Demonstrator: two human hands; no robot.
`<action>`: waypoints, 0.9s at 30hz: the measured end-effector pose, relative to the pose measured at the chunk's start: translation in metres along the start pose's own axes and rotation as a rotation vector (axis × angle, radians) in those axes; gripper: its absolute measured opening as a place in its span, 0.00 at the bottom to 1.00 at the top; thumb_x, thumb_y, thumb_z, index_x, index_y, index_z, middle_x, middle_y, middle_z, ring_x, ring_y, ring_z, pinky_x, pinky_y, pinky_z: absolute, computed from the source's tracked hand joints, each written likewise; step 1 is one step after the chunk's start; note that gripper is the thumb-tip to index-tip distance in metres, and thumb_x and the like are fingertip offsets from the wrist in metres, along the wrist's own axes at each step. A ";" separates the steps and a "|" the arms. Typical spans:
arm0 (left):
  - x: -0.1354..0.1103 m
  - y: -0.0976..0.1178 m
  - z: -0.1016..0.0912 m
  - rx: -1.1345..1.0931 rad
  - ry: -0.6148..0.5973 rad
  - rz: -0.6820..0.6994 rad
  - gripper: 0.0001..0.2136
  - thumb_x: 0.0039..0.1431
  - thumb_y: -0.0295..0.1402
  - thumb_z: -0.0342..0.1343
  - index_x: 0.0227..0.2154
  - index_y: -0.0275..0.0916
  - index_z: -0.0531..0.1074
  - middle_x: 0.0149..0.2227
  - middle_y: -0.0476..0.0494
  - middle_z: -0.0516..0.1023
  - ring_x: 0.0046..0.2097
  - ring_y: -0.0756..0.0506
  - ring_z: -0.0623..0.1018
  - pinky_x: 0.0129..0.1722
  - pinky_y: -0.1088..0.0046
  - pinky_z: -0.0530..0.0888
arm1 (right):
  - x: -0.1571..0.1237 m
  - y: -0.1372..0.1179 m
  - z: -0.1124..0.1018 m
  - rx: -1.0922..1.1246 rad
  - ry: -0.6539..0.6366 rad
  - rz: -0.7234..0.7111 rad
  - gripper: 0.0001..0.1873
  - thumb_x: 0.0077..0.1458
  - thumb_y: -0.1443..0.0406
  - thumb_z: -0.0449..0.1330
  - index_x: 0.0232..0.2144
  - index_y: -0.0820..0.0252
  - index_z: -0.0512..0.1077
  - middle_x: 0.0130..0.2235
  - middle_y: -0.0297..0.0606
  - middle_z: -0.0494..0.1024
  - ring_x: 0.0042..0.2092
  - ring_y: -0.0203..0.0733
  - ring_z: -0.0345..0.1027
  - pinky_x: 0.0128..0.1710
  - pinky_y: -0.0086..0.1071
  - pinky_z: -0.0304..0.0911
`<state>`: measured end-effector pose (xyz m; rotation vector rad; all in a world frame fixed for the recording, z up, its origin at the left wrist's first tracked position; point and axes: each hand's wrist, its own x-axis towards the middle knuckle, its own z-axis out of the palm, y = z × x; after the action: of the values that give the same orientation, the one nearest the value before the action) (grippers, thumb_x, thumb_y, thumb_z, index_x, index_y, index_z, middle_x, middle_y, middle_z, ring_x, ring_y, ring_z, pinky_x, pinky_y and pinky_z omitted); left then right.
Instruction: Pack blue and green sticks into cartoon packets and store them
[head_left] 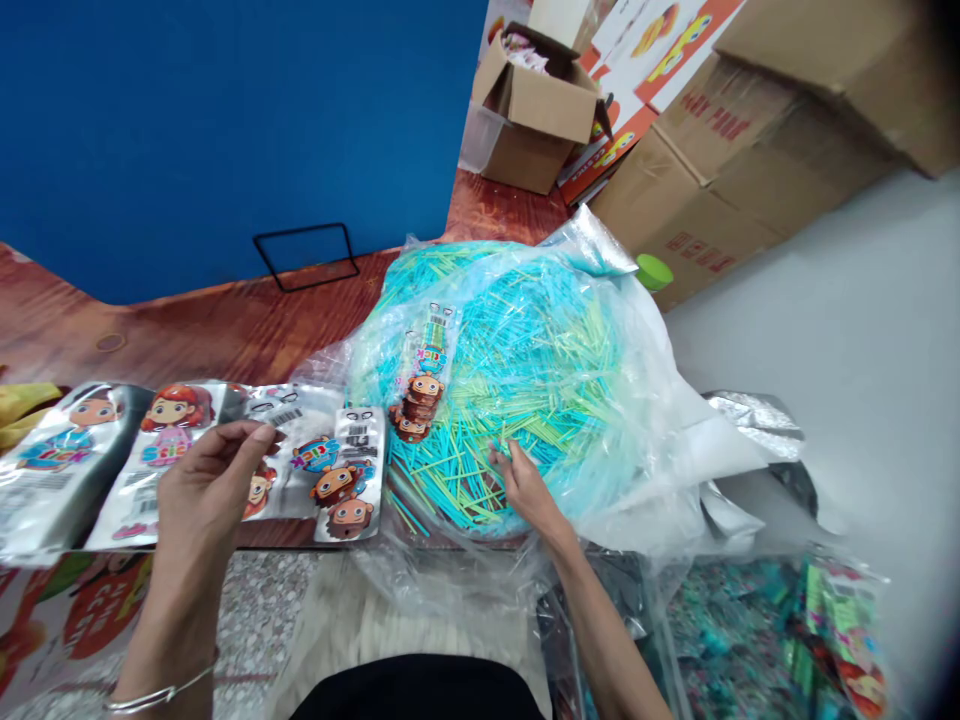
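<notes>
My left hand (214, 485) is over the row of packets, thumb and fingertips pressed together; what lies between them, if anything, is too small to make out. Just right of it lie silver printed packets (296, 475) with cartoon faces, overlapping each other. My right hand (525, 487) reaches into the front of a large heap of thin blue and green sticks (540, 340), its fingers closed around a few of them. A clear plastic bag (645, 400) spreads open around the heap. Filled clear packets (424, 385) rest on the heap's left side.
Larger silver pouches (56, 465) lie at the left table edge. A black wire frame (307, 258) stands against the blue panel (225, 120). Cardboard boxes (705, 180) are stacked back right, near an open carton (551, 105). Below right is a clear bin (739, 630) with sticks and packets.
</notes>
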<state>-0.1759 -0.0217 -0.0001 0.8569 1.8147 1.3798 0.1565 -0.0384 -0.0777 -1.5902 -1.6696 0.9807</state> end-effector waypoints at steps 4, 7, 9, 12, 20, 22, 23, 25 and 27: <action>-0.003 0.008 -0.001 -0.215 0.085 0.014 0.09 0.43 0.32 0.63 0.29 0.38 0.74 0.25 0.52 0.75 0.26 0.53 0.71 0.26 0.80 0.67 | -0.005 -0.008 0.000 0.197 0.067 0.020 0.10 0.60 0.58 0.47 0.39 0.56 0.62 0.37 0.39 0.74 0.42 0.42 0.68 0.46 0.37 0.60; -0.004 0.011 0.001 -0.235 0.075 0.044 0.08 0.43 0.31 0.63 0.29 0.38 0.74 0.25 0.52 0.75 0.26 0.53 0.71 0.26 0.80 0.67 | -0.008 -0.003 0.001 0.366 0.139 0.063 0.10 0.58 0.58 0.50 0.38 0.56 0.63 0.38 0.37 0.74 0.44 0.42 0.68 0.50 0.38 0.58; -0.004 0.011 0.004 -0.207 0.048 0.047 0.07 0.44 0.31 0.63 0.29 0.37 0.74 0.25 0.52 0.75 0.27 0.53 0.72 0.26 0.80 0.67 | -0.009 0.003 0.002 0.414 0.168 0.104 0.10 0.56 0.57 0.52 0.37 0.56 0.63 0.38 0.37 0.74 0.44 0.42 0.68 0.50 0.39 0.58; -0.004 0.006 0.008 -0.173 0.014 0.021 0.07 0.44 0.32 0.63 0.28 0.37 0.73 0.24 0.51 0.75 0.27 0.53 0.72 0.25 0.80 0.66 | -0.009 0.009 0.003 0.413 0.185 0.137 0.10 0.55 0.57 0.54 0.37 0.56 0.64 0.38 0.37 0.74 0.44 0.42 0.68 0.50 0.39 0.58; -0.008 0.005 0.011 -0.142 -0.025 -0.017 0.08 0.43 0.33 0.63 0.28 0.37 0.73 0.25 0.51 0.76 0.28 0.53 0.72 0.27 0.80 0.66 | -0.010 0.006 0.007 0.234 0.183 0.069 0.10 0.58 0.58 0.50 0.39 0.56 0.66 0.39 0.37 0.74 0.44 0.41 0.67 0.49 0.37 0.58; -0.011 0.007 0.014 -0.152 -0.039 -0.033 0.07 0.43 0.33 0.62 0.27 0.37 0.73 0.24 0.51 0.75 0.28 0.52 0.73 0.27 0.79 0.66 | -0.011 0.002 0.006 0.189 0.161 0.072 0.11 0.59 0.59 0.49 0.40 0.56 0.65 0.39 0.38 0.74 0.45 0.41 0.67 0.49 0.38 0.58; -0.012 0.008 0.015 -0.163 -0.049 -0.039 0.07 0.43 0.33 0.62 0.27 0.37 0.73 0.24 0.51 0.75 0.28 0.52 0.73 0.27 0.79 0.66 | -0.011 0.001 0.006 0.178 0.155 0.073 0.11 0.59 0.59 0.49 0.41 0.56 0.65 0.39 0.39 0.74 0.45 0.42 0.67 0.49 0.38 0.58; -0.015 0.008 0.018 -0.196 -0.068 -0.052 0.08 0.43 0.32 0.63 0.27 0.38 0.73 0.24 0.51 0.75 0.28 0.52 0.73 0.27 0.79 0.65 | -0.013 -0.002 0.004 0.177 0.160 0.059 0.11 0.60 0.59 0.48 0.41 0.56 0.65 0.40 0.40 0.74 0.46 0.42 0.66 0.50 0.39 0.57; -0.017 0.007 0.021 -0.212 -0.092 -0.056 0.08 0.43 0.32 0.63 0.27 0.38 0.73 0.24 0.51 0.75 0.28 0.51 0.73 0.27 0.78 0.65 | -0.014 -0.001 0.003 0.203 0.167 0.044 0.10 0.60 0.59 0.48 0.40 0.56 0.65 0.41 0.40 0.73 0.47 0.42 0.66 0.51 0.39 0.57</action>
<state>-0.1490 -0.0233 0.0047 0.7405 1.5788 1.4432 0.1542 -0.0522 -0.0774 -1.5332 -1.3827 0.9777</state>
